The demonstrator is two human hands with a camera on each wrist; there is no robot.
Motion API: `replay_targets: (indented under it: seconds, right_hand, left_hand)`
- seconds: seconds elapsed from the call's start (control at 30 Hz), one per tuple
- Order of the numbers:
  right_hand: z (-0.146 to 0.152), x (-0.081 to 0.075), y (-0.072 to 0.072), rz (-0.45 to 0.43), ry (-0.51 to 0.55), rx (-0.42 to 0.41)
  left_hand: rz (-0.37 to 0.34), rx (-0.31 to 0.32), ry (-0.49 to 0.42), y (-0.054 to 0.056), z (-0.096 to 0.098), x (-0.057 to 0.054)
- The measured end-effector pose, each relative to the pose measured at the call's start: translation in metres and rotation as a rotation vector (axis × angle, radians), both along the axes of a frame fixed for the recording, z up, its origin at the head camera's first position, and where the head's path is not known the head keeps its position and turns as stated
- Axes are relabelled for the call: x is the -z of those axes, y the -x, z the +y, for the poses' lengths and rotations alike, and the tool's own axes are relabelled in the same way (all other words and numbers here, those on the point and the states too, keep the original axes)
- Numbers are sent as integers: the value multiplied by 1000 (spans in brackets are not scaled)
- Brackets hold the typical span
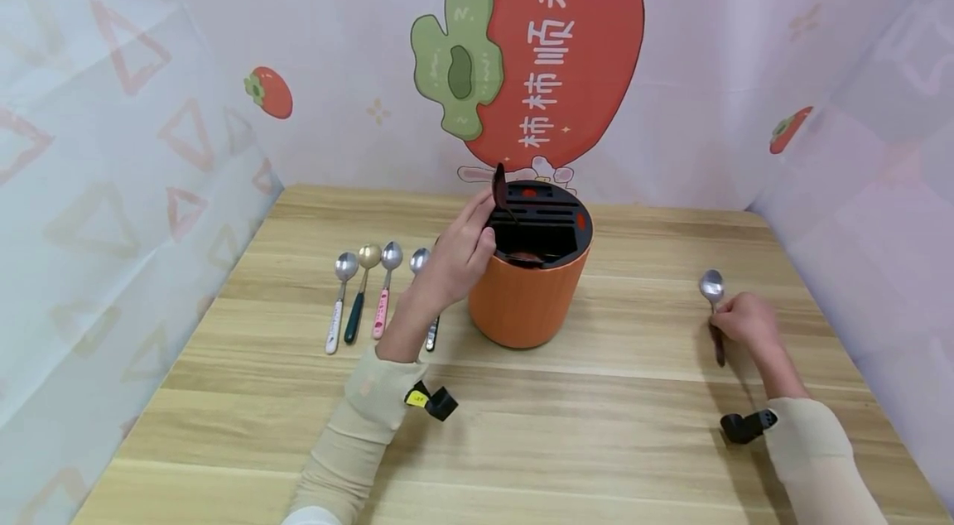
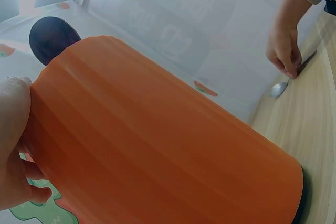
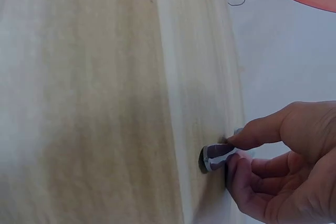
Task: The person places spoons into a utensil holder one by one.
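My left hand (image 1: 456,250) is at the left rim of an orange ribbed holder (image 1: 529,305) with a black slotted top. Its fingertips meet a dark brown oval, lens-like piece (image 1: 500,185) that rises above the rim on a thin stem. In the left wrist view this dark oval (image 2: 52,40) shows beyond the rim, near the thumb; I cannot tell whether the fingers grip it. Far right, my right hand (image 1: 748,320) pinches the handle of a metal spoon (image 1: 711,285) near the tabletop. The handle end (image 3: 216,158) is dark brown with a pale patch.
Left of the holder, spoons lie in a row: one white-handled (image 1: 334,326), one dark green-handled (image 1: 354,318), one pink-handled (image 1: 382,314). Another spoon (image 1: 419,260) is partly behind my left arm. A printed cloth wall (image 1: 358,144) borders the wooden table (image 1: 566,442).
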State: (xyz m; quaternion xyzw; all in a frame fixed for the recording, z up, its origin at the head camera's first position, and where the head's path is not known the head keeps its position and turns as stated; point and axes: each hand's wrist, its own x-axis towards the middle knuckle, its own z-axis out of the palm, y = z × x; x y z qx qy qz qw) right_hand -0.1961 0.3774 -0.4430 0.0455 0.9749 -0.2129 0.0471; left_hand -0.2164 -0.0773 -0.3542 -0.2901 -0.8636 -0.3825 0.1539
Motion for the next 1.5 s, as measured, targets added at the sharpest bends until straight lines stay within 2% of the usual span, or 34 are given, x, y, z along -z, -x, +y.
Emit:
replay_targets:
  seconds: [0.13,0.37,0.53,1.1,1.5]
  right_hand:
    - [2,-1,4,-50,23,-20]
    - [8,-5,4,-152,161,6]
    - [9,-8,1,-155,183,16]
    - [-9,-27,-7,-7,223,47]
    - [-40,-55,-7,152,175,24]
  left_hand:
    - [-7,1,-5,0,-1,0]
    - [2,2,0,1,-1,1]
    - [2,0,1,1,-1,2]
    - [5,2,0,1,0,2]
    - [-4,-7,4,1,0,3]
